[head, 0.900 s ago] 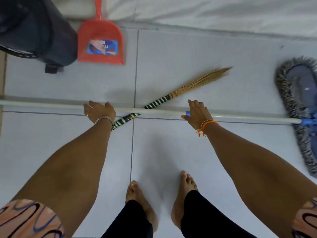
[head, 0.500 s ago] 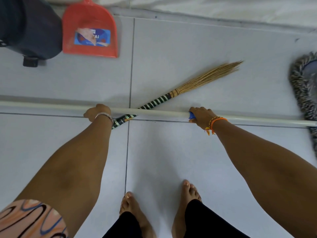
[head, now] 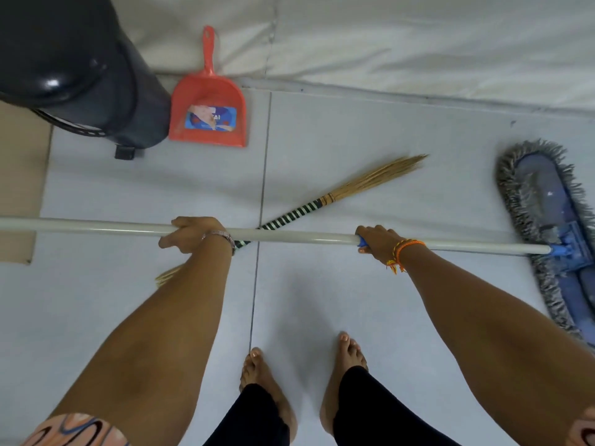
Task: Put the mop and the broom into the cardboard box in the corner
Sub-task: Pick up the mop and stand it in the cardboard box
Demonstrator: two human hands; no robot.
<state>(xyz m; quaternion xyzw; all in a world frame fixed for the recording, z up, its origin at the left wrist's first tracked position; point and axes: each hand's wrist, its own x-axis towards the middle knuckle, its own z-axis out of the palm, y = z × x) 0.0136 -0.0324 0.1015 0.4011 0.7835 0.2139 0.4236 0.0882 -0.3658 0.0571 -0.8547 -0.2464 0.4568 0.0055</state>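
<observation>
The mop has a long white pole [head: 296, 237] that runs across the floor from left to right. Its blue head with a grey fringe [head: 547, 214] lies at the right. My left hand [head: 193, 235] is closed around the pole left of the middle. My right hand [head: 378, 244] grips it at a blue collar further right. The straw broom [head: 370, 181] with a black-and-white striped handle lies slanted on the tiles under the pole, and my left arm hides its lower end. A tan cardboard flap [head: 19, 175] shows at the left edge.
A black bin [head: 80, 75] stands at the top left with a red dustpan [head: 209, 114] leaning beside it. A white wall [head: 418, 43] runs along the top. My bare feet [head: 267, 387] stand on grey tiles below the pole.
My fingers lay over the mop pole before; both hands have now closed around it. The view has swung, so the mop head and the cardboard are back in sight.
</observation>
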